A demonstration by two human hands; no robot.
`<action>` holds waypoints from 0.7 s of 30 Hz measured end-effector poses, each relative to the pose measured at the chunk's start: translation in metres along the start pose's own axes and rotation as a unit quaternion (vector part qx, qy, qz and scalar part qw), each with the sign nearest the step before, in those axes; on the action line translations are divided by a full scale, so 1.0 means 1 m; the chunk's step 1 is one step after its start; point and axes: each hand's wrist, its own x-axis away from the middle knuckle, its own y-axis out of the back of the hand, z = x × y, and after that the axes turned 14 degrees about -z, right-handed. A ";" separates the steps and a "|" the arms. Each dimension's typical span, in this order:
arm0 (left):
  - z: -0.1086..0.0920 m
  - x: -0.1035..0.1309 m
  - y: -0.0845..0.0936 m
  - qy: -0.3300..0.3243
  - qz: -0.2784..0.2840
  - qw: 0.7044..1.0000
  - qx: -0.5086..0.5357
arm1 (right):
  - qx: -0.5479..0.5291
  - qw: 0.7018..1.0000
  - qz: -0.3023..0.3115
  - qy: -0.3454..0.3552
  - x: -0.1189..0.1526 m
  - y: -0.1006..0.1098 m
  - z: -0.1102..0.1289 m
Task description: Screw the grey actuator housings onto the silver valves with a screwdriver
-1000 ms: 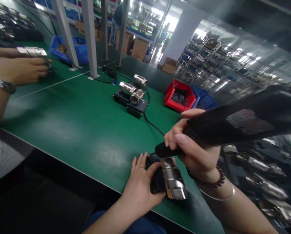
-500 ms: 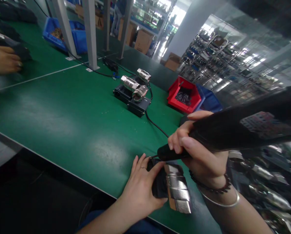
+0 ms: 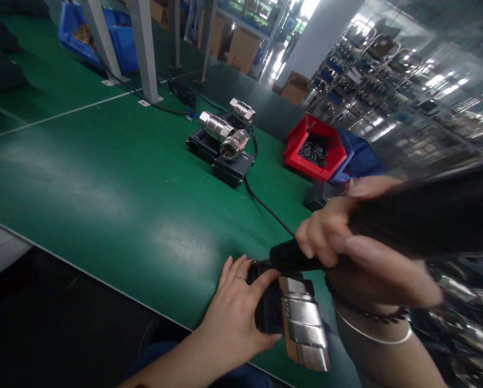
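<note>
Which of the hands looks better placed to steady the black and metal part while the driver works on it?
Left hand: it already wraps the part; the right hand grips the driver.

Left hand (image 3: pixel 233 312): bare, no glove. Thin ring on one finger, plain band, pale metal. Nails short, unpainted. Forearm bare to the frame edge, no sleeve visible.

Right hand (image 3: pixel 358 253): bare, no glove. Nails longer, glossy, natural tone. At the wrist two items: a dark beaded bracelet (image 3: pixel 366 311), small round beads, and just below it a thin silver bangle (image 3: pixel 374 337), smooth, no markings legible. Forearm bare, no sleeve.

Blue garment (image 3: pixel 225 374) at the lower edge, likely trousers; detail unclear.
</note>
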 end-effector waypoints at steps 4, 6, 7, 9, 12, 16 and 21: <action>0.000 0.000 0.001 0.004 0.000 1.000 -0.006 | 0.030 0.999 -0.011 0.023 -0.004 -0.005 0.017; 0.000 0.000 0.001 0.007 0.008 1.000 -0.007 | 0.040 0.999 0.009 0.015 -0.004 -0.006 0.014; -0.001 -0.001 0.002 0.009 0.012 1.000 -0.007 | 0.040 0.999 0.016 0.010 -0.003 -0.005 0.011; -0.002 -0.002 0.003 0.011 0.019 1.000 -0.007 | 0.031 0.999 0.021 0.005 -0.002 -0.004 0.005; -0.003 -0.003 0.005 0.015 0.032 0.999 -0.007 | 0.033 0.999 0.027 0.001 -0.002 -0.001 0.002; -0.003 -0.004 0.004 0.021 0.032 0.999 -0.007 | 0.041 0.999 0.030 -0.007 -0.004 -0.001 0.005; -0.002 0.000 0.002 0.016 0.022 1.000 -0.005 | 0.034 0.999 0.017 -0.010 -0.005 -0.005 0.006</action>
